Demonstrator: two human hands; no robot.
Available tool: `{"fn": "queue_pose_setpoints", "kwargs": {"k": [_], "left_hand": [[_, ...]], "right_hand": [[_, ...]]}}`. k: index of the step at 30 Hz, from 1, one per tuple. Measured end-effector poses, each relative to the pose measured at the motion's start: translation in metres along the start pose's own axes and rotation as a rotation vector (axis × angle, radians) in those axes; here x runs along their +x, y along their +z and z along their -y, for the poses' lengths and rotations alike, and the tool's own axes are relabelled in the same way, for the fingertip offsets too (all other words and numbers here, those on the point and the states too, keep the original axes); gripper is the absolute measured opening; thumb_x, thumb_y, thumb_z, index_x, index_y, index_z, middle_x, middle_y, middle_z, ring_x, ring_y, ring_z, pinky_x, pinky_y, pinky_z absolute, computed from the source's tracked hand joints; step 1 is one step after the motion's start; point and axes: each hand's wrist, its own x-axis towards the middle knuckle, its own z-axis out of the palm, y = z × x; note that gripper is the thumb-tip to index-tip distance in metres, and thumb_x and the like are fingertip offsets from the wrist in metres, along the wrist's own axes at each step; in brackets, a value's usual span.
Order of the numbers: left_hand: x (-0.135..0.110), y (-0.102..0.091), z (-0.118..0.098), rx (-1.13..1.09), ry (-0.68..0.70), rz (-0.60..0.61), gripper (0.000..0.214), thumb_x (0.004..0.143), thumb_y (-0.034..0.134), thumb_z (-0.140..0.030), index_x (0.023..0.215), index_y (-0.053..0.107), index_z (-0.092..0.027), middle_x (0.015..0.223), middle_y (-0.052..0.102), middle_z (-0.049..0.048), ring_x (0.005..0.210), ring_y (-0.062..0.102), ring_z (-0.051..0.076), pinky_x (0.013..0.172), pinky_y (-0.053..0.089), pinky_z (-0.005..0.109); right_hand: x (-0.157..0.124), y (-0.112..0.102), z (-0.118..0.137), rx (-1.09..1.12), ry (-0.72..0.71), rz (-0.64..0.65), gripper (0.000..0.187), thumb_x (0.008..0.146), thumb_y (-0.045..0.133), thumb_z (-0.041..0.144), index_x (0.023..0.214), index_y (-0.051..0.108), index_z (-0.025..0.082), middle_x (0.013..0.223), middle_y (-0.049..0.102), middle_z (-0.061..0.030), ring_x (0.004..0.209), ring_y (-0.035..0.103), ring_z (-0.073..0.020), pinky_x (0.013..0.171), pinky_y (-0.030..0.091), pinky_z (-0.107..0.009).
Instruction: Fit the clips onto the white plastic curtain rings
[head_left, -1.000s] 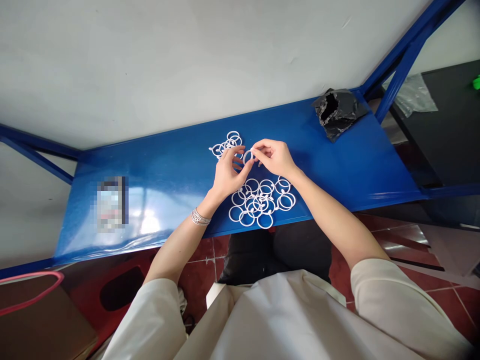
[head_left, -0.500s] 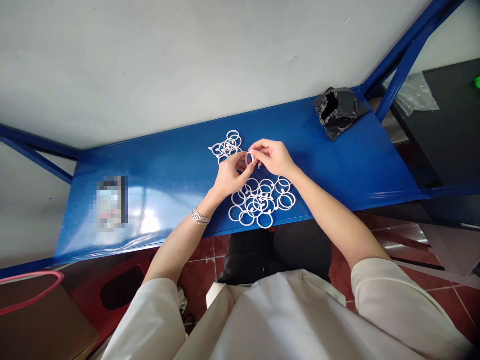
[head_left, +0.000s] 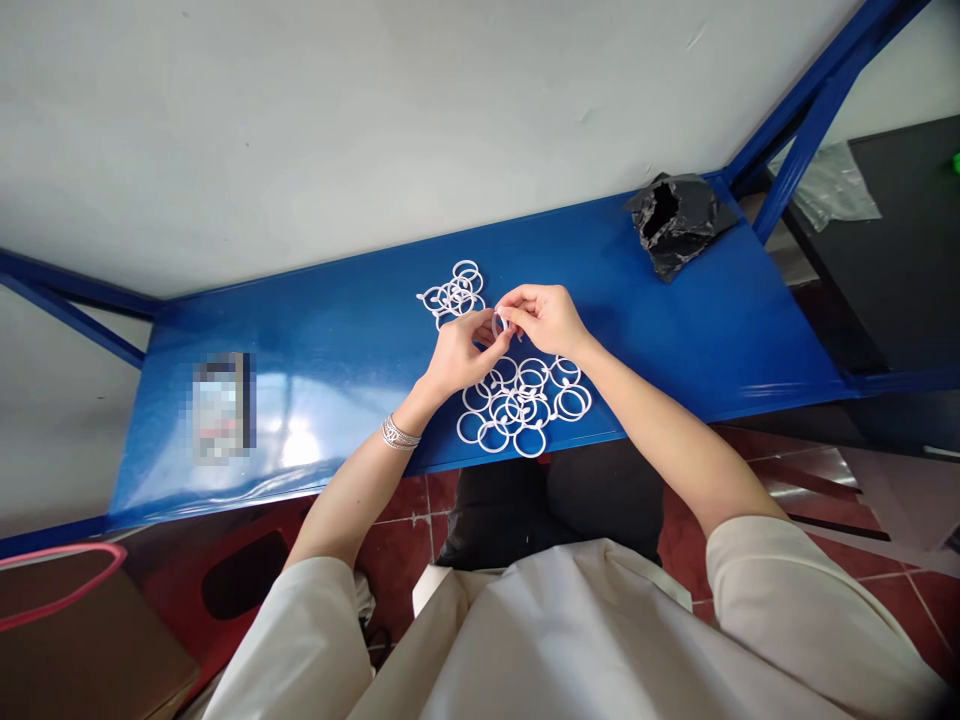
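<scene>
Between my two hands is a small white plastic ring (head_left: 496, 324), held above the blue table. My left hand (head_left: 466, 350) grips its left and lower side with thumb and fingers, and a bracelet circles that wrist. At the ring's upper right edge, the thumb and forefinger of my right hand (head_left: 546, 318) pinch it; the exact contact is hard to make out. A heap of similar white rings with small tabs (head_left: 517, 408) lies on the near side, just below my hands. Behind my left hand rests a smaller pile of white rings (head_left: 455, 290), partly covered by it.
Everything lies on a blue table (head_left: 360, 320) against a pale wall. A crumpled black plastic bag (head_left: 679, 225) sits at the back right. On the left is a pixelated rectangular object (head_left: 223, 408). Blue frame bars (head_left: 814, 120) rise at the right end.
My right hand has dipped slightly, and the ring between my fingers has shifted a little downward. Both piles of rings look the same.
</scene>
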Motion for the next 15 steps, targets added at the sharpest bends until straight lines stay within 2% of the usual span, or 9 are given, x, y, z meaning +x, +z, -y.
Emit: {"fn": "queue_pose_setpoints", "kwargs": {"k": [4, 9, 15], "left_hand": [[0.0007, -0.0024, 0.0010, 0.016, 0.021, -0.004, 0.028, 0.104, 0.069, -0.042, 0.087, 0.071, -0.020, 0.075, 0.073, 0.0023, 0.065, 0.068, 0.012, 0.065, 0.060, 0.027], [0.0007, -0.0009, -0.0011, -0.025, 0.007, -0.013, 0.026, 0.105, 0.070, -0.042, 0.091, 0.072, -0.020, 0.080, 0.076, 0.0028, 0.069, 0.073, 0.013, 0.070, 0.063, 0.027], [-0.0007, 0.0014, 0.0012, -0.051, -0.030, -0.001, 0.027, 0.102, 0.075, -0.046, 0.097, 0.075, -0.019, 0.084, 0.079, 0.0045, 0.071, 0.075, 0.014, 0.070, 0.063, 0.027]], "right_hand": [[0.0003, 0.0018, 0.0011, 0.051, 0.010, -0.030, 0.035, 0.090, 0.080, 0.053, 0.093, 0.080, 0.018, 0.078, 0.078, -0.0062, 0.062, 0.070, -0.0196, 0.060, 0.059, -0.036], [0.0028, -0.0015, 0.0055, 0.145, 0.025, 0.035, 0.042, 0.086, 0.087, 0.060, 0.092, 0.078, 0.019, 0.076, 0.077, -0.0047, 0.064, 0.070, -0.0194, 0.059, 0.059, -0.035], [0.0023, -0.0032, 0.0097, 0.176, 0.018, 0.039, 0.042, 0.085, 0.089, 0.058, 0.086, 0.076, 0.019, 0.067, 0.072, -0.0022, 0.059, 0.065, -0.0168, 0.060, 0.057, -0.034]]}}
